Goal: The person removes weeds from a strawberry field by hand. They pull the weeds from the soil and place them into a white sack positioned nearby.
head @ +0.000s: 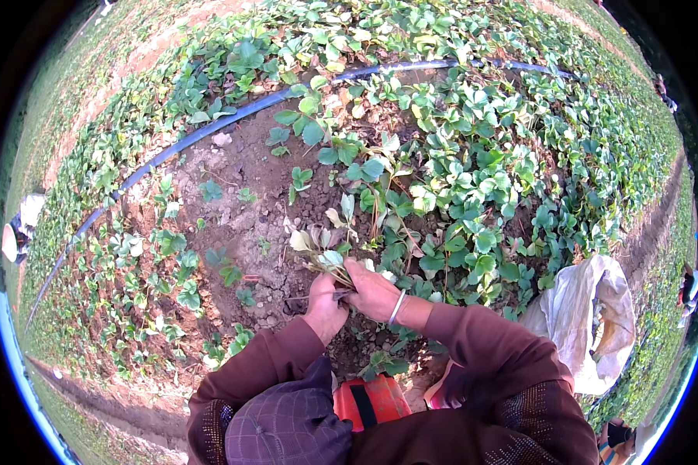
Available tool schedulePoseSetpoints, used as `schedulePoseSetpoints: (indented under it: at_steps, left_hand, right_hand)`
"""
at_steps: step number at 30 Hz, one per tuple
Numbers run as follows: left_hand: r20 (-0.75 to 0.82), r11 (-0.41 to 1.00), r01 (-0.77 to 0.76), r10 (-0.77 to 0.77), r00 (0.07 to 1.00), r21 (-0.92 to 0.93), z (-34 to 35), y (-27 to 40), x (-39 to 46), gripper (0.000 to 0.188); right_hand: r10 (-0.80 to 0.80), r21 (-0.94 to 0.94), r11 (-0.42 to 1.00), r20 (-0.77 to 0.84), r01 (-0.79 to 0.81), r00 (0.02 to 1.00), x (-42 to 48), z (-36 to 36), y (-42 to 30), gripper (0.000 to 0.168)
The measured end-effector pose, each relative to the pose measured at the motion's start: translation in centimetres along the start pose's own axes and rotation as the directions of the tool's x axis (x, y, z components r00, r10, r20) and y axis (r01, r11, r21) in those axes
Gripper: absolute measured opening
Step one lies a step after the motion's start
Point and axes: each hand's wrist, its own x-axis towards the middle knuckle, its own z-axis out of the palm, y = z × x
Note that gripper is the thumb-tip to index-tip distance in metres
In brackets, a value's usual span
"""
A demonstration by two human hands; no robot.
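My left hand (327, 306) and my right hand (373, 292) meet over bare soil, both closed around the stems of a small bunch of plants (324, 256). These look like strawberry plants, with green, pale and withered leaves pointing away from me. A white bangle (396, 306) circles my right wrist. The stem ends are partly hidden by my fingers. Just beyond my right hand grow leafy strawberry plants (453, 244) in a dense patch. To the left of my left hand, scattered small plants stand in brown soil (250, 232).
A blue drip hose (227, 121) curves across the bed beyond my hands. An open white woven sack (587, 319) stands at right. Close to my body is a red-orange item with a black band (372, 402). Other people (20, 226) are at the far left and right edges.
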Motion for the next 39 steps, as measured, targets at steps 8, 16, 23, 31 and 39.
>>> schedulePoseSetpoints:
  at_steps: [8, 16, 23, 31, 39]
  left_hand:
    - [0.016, 0.984, -0.033, 0.030, 0.999, 0.178, 2.1, -2.6, -1.2, 0.032]
    - [0.184, 0.966, 0.045, -0.093, 0.978, 0.253, 2.5, -3.8, -1.8, 0.026]
    - [0.366, 0.880, 0.151, -0.336, 0.868, 0.451, 1.8, 0.1, -2.1, 0.033]
    - [0.177, 0.313, -0.365, 0.496, 0.850, 0.877, -4.2, 9.8, 5.0, 0.015]
    - [0.336, -0.467, 0.000, 0.637, 0.694, 0.884, -5.5, 11.1, 11.1, 0.027]
  right_hand:
    - [0.107, 0.055, 0.993, -0.085, -0.102, 0.991, -2.8, -1.7, 0.4, 0.039]
    - [0.179, -0.071, 0.980, -0.100, -0.187, 0.979, -4.8, -2.2, 0.0, 0.047]
    - [0.149, -0.019, 0.988, -0.164, -0.154, 0.975, -5.5, -3.0, 1.1, 0.035]
    - [0.425, 0.554, 0.802, -0.267, -0.223, 0.865, -6.1, -9.1, -2.4, 0.009]
    - [0.463, 0.521, 0.822, -0.378, -0.229, 0.802, -11.5, -12.7, -5.1, 0.013]
